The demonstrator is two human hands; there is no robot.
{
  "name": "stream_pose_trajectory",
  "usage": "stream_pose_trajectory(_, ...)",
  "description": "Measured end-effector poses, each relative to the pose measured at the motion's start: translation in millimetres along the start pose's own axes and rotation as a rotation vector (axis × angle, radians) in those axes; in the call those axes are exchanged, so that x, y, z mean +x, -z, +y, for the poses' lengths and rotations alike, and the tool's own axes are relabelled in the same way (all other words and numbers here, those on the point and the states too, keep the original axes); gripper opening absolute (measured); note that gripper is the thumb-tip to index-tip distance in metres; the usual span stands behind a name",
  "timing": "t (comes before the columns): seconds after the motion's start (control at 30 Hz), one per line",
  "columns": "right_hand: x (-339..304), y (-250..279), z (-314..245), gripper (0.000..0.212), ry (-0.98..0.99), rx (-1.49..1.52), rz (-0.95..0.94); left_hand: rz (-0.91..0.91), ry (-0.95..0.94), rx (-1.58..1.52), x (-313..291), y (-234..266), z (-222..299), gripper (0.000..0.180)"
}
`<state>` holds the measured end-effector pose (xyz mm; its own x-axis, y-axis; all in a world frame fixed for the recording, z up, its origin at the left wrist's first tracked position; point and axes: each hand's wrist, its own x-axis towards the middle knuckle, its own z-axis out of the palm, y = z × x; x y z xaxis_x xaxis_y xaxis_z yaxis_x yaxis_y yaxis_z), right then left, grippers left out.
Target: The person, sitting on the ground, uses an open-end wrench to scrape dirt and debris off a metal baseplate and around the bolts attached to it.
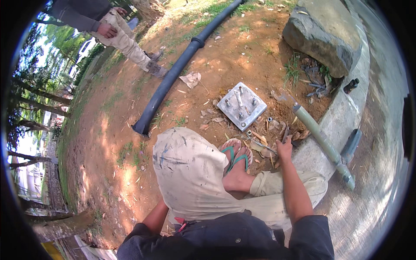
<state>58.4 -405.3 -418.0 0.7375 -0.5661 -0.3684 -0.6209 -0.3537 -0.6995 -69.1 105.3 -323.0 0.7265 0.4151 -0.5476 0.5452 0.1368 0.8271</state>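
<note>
My right hand (284,150) is low over the ground by the concrete kerb, fingers closed around a slim dark tool (286,134) whose kind I cannot make out. Beside it a metal wrench (262,144) lies among dry leaves, its ring end toward the plate. A square metal base plate (245,116) with upright bolts rests on the soil in front of my feet. Close to its right corner is a small nut or socket (270,119). Of my left arm only the forearm (155,216) shows; the hand is hidden behind my raised knee.
A long black pole (173,71) lies on the soil to the left. Another person (123,37) stands beyond it. On the right are a big rock (323,34), the concrete kerb (318,151), a greenish pipe-like tool (318,136) across it, and a dark bottle-like object (351,145).
</note>
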Motion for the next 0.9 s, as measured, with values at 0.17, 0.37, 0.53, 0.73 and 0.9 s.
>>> stream_pose_trajectory(0.17, -6.4, 5.0, -10.1, 0.063, 0.201, -0.039, 0.033, 0.078, -0.057, -0.104, -57.9, 44.4, -15.0, 0.068)
stream_pose_trajectory(0.37, -21.0, 36.5, 0.5, 0.058, 0.295, -0.057, 0.091, 0.115, -0.106, -0.087, -85.7, 88.9, -39.6, 0.071)
stream_pose_trajectory(0.53, -67.2, 106.8, -20.2, 0.054, 0.486, -0.087, 0.015, -0.117, -0.498, 0.498, -97.4, 104.6, -1.1, 0.074)
stream_pose_trajectory(0.73, -150.2, 225.4, -134.5, 0.05, 0.7, -0.756, -0.337, 0.212, -0.756, 0.177, -87.6, 77.0, 197.8, 0.052)
stream_pose_trajectory(0.9, -184.3, 245.9, -194.4, 0.044, 0.69, -0.667, -0.367, -0.537, -1.205, 1.333, -87.0, 41.7, 283.6, 0.05)
